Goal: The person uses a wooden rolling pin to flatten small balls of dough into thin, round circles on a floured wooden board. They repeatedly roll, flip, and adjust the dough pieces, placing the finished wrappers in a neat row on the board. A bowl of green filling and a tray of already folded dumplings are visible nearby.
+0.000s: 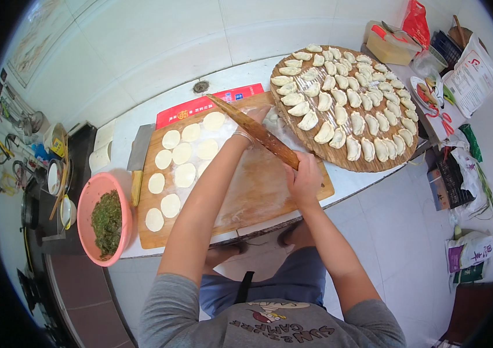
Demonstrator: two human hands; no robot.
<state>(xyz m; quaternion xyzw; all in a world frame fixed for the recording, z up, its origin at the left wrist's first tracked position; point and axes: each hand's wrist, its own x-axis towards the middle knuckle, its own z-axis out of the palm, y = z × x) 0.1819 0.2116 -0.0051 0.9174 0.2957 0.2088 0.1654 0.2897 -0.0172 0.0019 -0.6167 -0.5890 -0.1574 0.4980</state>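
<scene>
My right hand [305,181] is closed round the near end of a long, tapered wooden rolling pin [258,132], held slantwise above the cutting board [246,200]. Beyond the pin, my left hand [254,118] reaches to the floury far edge of the board; the pin covers part of it and its fingers are not clear. Round dough wrappers [182,153] lie flat on the left half of the board, some hidden by my left forearm. White flour dusts the wood around them. Just right of the board, a round wooden board [293,130] carries many folded dumplings [357,123].
A pink bowl [126,200] of chopped green filling stands left of the board. Beside it lies a cleaver [139,148] with a wooden handle. A red strip [171,116] runs behind the board. At the far right are a plastic tub [391,47] and red scissors [446,120].
</scene>
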